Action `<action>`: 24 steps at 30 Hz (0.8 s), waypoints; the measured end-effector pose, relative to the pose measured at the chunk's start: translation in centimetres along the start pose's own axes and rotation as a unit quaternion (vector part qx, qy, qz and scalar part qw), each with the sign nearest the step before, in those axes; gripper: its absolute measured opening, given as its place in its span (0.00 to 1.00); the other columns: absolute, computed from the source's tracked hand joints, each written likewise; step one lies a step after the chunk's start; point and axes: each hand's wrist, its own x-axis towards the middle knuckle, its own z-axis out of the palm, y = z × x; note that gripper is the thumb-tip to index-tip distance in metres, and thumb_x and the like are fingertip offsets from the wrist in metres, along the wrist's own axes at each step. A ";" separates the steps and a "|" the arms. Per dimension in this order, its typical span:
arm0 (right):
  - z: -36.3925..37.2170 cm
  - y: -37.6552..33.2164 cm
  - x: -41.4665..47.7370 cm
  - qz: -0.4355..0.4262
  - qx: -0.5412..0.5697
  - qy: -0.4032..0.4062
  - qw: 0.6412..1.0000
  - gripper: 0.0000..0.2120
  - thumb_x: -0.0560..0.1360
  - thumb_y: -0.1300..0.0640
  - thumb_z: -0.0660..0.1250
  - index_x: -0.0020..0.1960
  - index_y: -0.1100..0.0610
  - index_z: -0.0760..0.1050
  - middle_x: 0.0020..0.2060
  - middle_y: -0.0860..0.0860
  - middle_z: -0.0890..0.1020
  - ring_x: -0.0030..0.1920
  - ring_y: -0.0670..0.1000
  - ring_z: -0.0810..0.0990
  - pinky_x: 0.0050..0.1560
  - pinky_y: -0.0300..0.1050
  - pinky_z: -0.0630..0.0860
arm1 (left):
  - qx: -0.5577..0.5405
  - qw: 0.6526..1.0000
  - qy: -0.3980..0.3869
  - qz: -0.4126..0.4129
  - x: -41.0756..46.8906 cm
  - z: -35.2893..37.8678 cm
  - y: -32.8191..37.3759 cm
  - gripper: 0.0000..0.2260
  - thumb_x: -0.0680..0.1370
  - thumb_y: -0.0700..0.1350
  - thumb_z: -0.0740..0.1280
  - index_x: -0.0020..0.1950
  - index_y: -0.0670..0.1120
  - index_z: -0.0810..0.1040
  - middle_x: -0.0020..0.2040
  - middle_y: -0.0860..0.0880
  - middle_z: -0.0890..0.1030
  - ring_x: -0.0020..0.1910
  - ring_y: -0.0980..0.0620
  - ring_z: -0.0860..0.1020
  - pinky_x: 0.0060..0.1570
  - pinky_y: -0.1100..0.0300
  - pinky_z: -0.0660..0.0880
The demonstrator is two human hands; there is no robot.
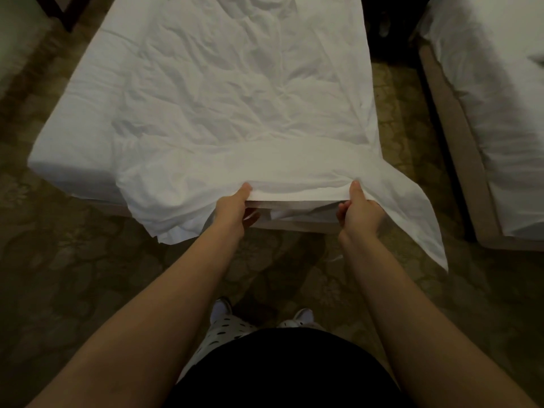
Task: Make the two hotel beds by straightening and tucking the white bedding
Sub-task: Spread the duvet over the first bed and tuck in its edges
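Observation:
A white top sheet (pixel 235 113) lies wrinkled over the nearer bed (pixel 67 136), its foot edge folded back and hanging off the end. My left hand (pixel 234 210) pinches that edge from below, thumb on top. My right hand (pixel 357 212) grips the same edge about a forearm's length to the right. The sheet's right corner (pixel 424 231) droops toward the floor. The second bed (pixel 494 113) with white bedding stands at the right.
Patterned carpet (pixel 73 275) surrounds the beds, with a narrow aisle (pixel 406 136) between them. The second bed's padded base (pixel 459 160) borders the aisle. A dark furniture leg (pixel 63 13) stands at the top left. My feet (pixel 262 319) are close to the bed's foot.

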 end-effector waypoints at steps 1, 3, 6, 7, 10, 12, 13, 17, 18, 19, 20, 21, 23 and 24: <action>0.1 -0.2 -0.1 0.000 0.003 0.001 1.000 0.15 0.77 0.47 0.66 0.37 0.56 0.71 0.32 0.49 0.72 0.32 0.45 0.72 0.44 0.41 0.76 | -0.002 1.000 -0.007 -0.018 -0.1 0.1 -0.3 0.11 0.77 0.47 0.68 0.54 0.42 0.72 0.46 0.45 0.76 0.41 0.48 0.77 0.34 0.54 0.77; 0.1 -0.5 -0.2 0.000 0.016 -0.001 1.000 0.15 0.77 0.48 0.65 0.37 0.56 0.70 0.31 0.49 0.72 0.31 0.44 0.72 0.41 0.39 0.76 | 0.000 0.998 -0.029 -0.063 -0.2 0.2 -1.6 0.13 0.78 0.47 0.67 0.57 0.42 0.72 0.46 0.44 0.77 0.41 0.47 0.76 0.34 0.53 0.77; 0.2 -0.6 -0.2 -0.004 0.019 -0.008 1.000 0.16 0.78 0.48 0.66 0.36 0.57 0.70 0.29 0.49 0.71 0.30 0.44 0.71 0.37 0.38 0.75 | -0.041 0.990 -0.039 -0.126 -0.5 0.3 -3.8 0.14 0.78 0.47 0.66 0.59 0.40 0.72 0.52 0.42 0.77 0.47 0.45 0.75 0.47 0.49 0.74; 0.2 -0.6 -0.1 -0.007 0.018 -0.010 1.000 0.17 0.78 0.48 0.66 0.36 0.57 0.70 0.29 0.49 0.71 0.29 0.44 0.71 0.37 0.38 0.74 | -0.073 0.987 -0.039 -0.139 -0.6 0.5 -4.2 0.12 0.78 0.46 0.66 0.57 0.39 0.72 0.51 0.41 0.77 0.48 0.43 0.76 0.47 0.48 0.74; 0.1 -0.6 0.1 -0.018 0.008 -0.013 1.000 0.18 0.78 0.48 0.65 0.35 0.57 0.70 0.27 0.49 0.71 0.29 0.45 0.72 0.36 0.39 0.74 | -0.180 0.969 -0.058 -0.161 -1.1 1.6 -4.8 0.10 0.79 0.45 0.65 0.54 0.39 0.72 0.55 0.39 0.77 0.49 0.40 0.77 0.46 0.46 0.75; -0.1 -0.7 0.3 -0.022 0.008 -0.020 1.000 0.17 0.78 0.48 0.66 0.35 0.57 0.71 0.27 0.49 0.71 0.29 0.45 0.72 0.35 0.39 0.74 | -0.246 0.952 -0.073 -0.168 -1.2 2.8 -5.1 0.12 0.79 0.46 0.65 0.58 0.39 0.72 0.59 0.38 0.76 0.54 0.38 0.75 0.50 0.43 0.74; -0.1 -0.7 0.4 -0.021 0.012 -0.025 0.999 0.17 0.78 0.48 0.66 0.35 0.57 0.71 0.27 0.49 0.71 0.29 0.45 0.72 0.34 0.39 0.74 | -0.275 0.943 -0.082 -0.167 -1.3 3.4 -5.3 0.14 0.79 0.47 0.64 0.61 0.39 0.71 0.60 0.38 0.75 0.56 0.37 0.75 0.52 0.41 0.73; -0.5 -0.5 0.9 -0.024 0.019 -0.039 0.999 0.16 0.78 0.50 0.66 0.35 0.57 0.72 0.26 0.48 0.71 0.29 0.45 0.72 0.35 0.39 0.73 | -0.357 0.912 -0.132 -0.152 -2.0 5.5 -6.1 0.18 0.78 0.50 0.65 0.64 0.42 0.72 0.55 0.37 0.78 0.52 0.37 0.76 0.46 0.42 0.75; -0.6 -0.4 1.1 -0.026 0.018 -0.041 0.999 0.17 0.78 0.50 0.66 0.34 0.57 0.71 0.25 0.48 0.71 0.29 0.45 0.71 0.35 0.40 0.73 | -0.369 0.907 -0.138 -0.149 -2.1 5.9 -6.4 0.17 0.78 0.50 0.65 0.63 0.42 0.72 0.55 0.37 0.78 0.52 0.37 0.76 0.44 0.42 0.76; -0.6 -0.4 1.2 -0.027 0.018 -0.043 0.999 0.17 0.78 0.50 0.66 0.33 0.58 0.70 0.24 0.48 0.71 0.28 0.46 0.71 0.35 0.40 0.73 | -0.376 0.904 -0.141 -0.147 -2.2 6.1 -6.6 0.17 0.78 0.50 0.65 0.63 0.42 0.73 0.55 0.37 0.78 0.52 0.37 0.76 0.43 0.42 0.76; -0.6 -0.4 1.3 -0.028 0.018 -0.048 0.998 0.18 0.78 0.50 0.66 0.33 0.58 0.70 0.24 0.48 0.71 0.28 0.46 0.71 0.34 0.39 0.73 | -0.377 0.904 -0.139 -0.146 -2.5 6.4 -6.7 0.16 0.78 0.50 0.66 0.61 0.42 0.73 0.54 0.38 0.78 0.52 0.37 0.76 0.42 0.42 0.76; -0.7 -0.4 1.5 -0.029 0.016 -0.053 0.998 0.18 0.78 0.50 0.66 0.33 0.58 0.70 0.25 0.48 0.70 0.28 0.46 0.71 0.32 0.39 0.73 | -0.377 0.905 -0.132 -0.145 -2.7 6.6 -6.8 0.15 0.77 0.49 0.66 0.59 0.41 0.74 0.52 0.38 0.79 0.51 0.38 0.77 0.43 0.43 0.76; -0.9 -0.3 1.7 -0.033 0.003 -0.063 0.997 0.18 0.78 0.51 0.66 0.33 0.58 0.70 0.26 0.49 0.70 0.28 0.45 0.71 0.30 0.37 0.73 | -0.383 0.907 -0.103 -0.140 -3.1 6.9 -6.9 0.13 0.76 0.47 0.68 0.55 0.40 0.75 0.50 0.39 0.79 0.50 0.40 0.77 0.45 0.45 0.77; -1.0 -0.2 1.6 -0.035 -0.006 -0.067 0.997 0.18 0.78 0.51 0.66 0.33 0.58 0.70 0.26 0.49 0.71 0.28 0.45 0.71 0.30 0.36 0.73 | -0.393 0.906 -0.084 -0.134 -3.3 6.9 -6.8 0.12 0.76 0.46 0.69 0.54 0.40 0.75 0.50 0.40 0.79 0.50 0.40 0.78 0.46 0.46 0.78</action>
